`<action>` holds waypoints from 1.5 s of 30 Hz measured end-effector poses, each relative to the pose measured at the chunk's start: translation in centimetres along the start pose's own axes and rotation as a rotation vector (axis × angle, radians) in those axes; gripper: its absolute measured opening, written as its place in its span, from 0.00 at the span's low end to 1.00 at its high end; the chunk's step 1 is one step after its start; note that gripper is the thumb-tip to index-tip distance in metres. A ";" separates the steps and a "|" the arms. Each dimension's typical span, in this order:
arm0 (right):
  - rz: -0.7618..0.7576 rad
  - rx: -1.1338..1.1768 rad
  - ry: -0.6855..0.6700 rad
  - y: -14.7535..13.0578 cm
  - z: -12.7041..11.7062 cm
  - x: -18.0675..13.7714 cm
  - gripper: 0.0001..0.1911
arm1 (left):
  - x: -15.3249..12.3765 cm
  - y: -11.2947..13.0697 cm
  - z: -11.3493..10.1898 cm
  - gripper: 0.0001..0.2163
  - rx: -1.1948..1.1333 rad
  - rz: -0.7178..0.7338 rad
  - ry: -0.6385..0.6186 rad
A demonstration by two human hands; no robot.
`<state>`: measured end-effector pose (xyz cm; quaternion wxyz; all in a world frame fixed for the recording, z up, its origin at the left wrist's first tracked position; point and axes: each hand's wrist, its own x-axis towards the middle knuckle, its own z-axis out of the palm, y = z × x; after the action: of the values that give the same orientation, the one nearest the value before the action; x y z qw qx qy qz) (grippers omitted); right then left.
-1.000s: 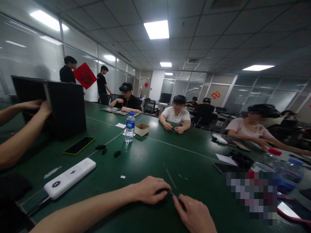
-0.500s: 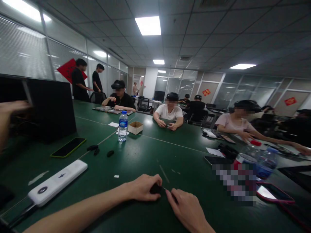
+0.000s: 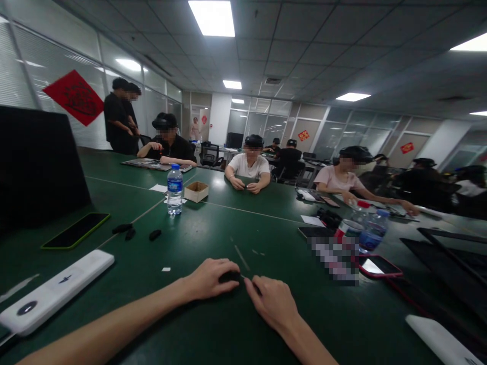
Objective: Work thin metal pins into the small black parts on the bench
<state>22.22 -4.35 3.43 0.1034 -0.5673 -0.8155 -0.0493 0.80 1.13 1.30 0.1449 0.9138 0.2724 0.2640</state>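
Observation:
My left hand (image 3: 213,278) is curled around a small black object (image 3: 230,277), mostly hidden by the fingers. Close beside it on the right, my right hand (image 3: 272,300) has its thumb and fingers pinched together. A thin pale sliver (image 3: 243,276) shows between the two hands' fingertips; what my right fingers grip is too small to make out. Both hands are low over the green table (image 3: 198,329). Beyond my left hand lie several small black pieces, one of them a short black piece (image 3: 155,234) set apart from the others.
A white power bank-like device (image 3: 57,290) and a green-edged phone (image 3: 76,230) lie on the left. Farther off stand a water bottle (image 3: 175,190) and an open box (image 3: 196,192). Bottles (image 3: 375,231) and a red-edged phone (image 3: 380,266) are on the right. People sit across the table.
The view has swung to the right, so the table things appear farther left. An arm at the left edge has gone out of view. Both hands keep nearly the same close pose.

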 end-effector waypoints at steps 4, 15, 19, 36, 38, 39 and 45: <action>0.021 0.020 -0.011 -0.2 -0.4 -0.1 0.28 | -0.1 -0.3 0.2 0.15 0.001 -0.012 0.017; 0.007 0.003 -0.049 -0.6 -0.2 -0.2 0.27 | -0.3 -1.2 0.9 0.17 0.047 -0.031 0.034; -0.005 0.007 -0.044 -0.6 -0.1 -0.2 0.29 | -0.3 -1.2 1.0 0.16 0.067 -0.029 0.032; -0.028 0.026 -0.061 -1.0 -0.2 -0.2 0.29 | -0.3 -0.9 0.9 0.15 0.095 -0.029 0.015; -0.024 0.017 -0.060 -1.1 -0.3 -0.2 0.28 | -0.3 -0.8 0.8 0.15 0.084 -0.029 0.013; -0.022 0.011 -0.055 -1.1 -0.3 -0.2 0.28 | -0.3 -0.8 0.7 0.16 0.081 -0.028 0.010; -0.007 -0.032 -0.037 -1.2 -0.2 -0.3 0.28 | -0.3 -0.9 1.0 0.16 0.108 -0.011 0.033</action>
<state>21.22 -5.07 3.63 0.0791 -0.5670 -0.8183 -0.0521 0.73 1.56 -0.04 0.0924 0.9143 0.2935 0.2633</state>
